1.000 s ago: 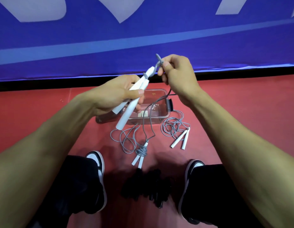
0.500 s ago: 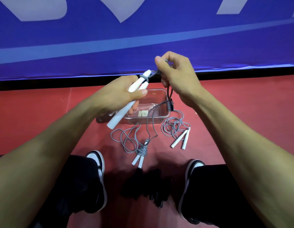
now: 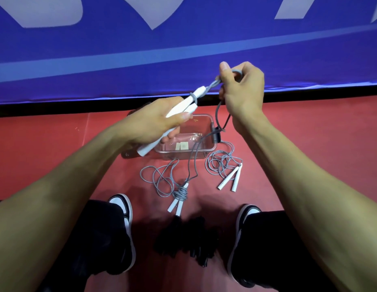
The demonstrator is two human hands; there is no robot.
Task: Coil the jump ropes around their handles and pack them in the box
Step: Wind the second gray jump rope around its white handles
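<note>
My left hand [image 3: 156, 123] grips two white handles [image 3: 183, 106] held side by side above the clear plastic box [image 3: 208, 150]. A turn of grey rope circles the handles near their top ends. My right hand [image 3: 241, 89] pinches the grey rope [image 3: 214, 83] just beyond the handle tips, and the slack hangs down past the box to the floor. On the red floor lie two more jump ropes: one partly coiled around its handles [image 3: 180, 196], and a loose one [image 3: 224, 167] to the right.
A blue banner [image 3: 183, 39] stands behind the box. My two black-and-white shoes [image 3: 122, 209] [image 3: 244, 220] frame the ropes. A pile of black objects [image 3: 189, 243] lies between my feet on the red floor [image 3: 46, 148].
My right hand has carried the rope up and to the right, away from the handle tips. My left hand has tilted the handles flatter, with a loop of rope now around them.
</note>
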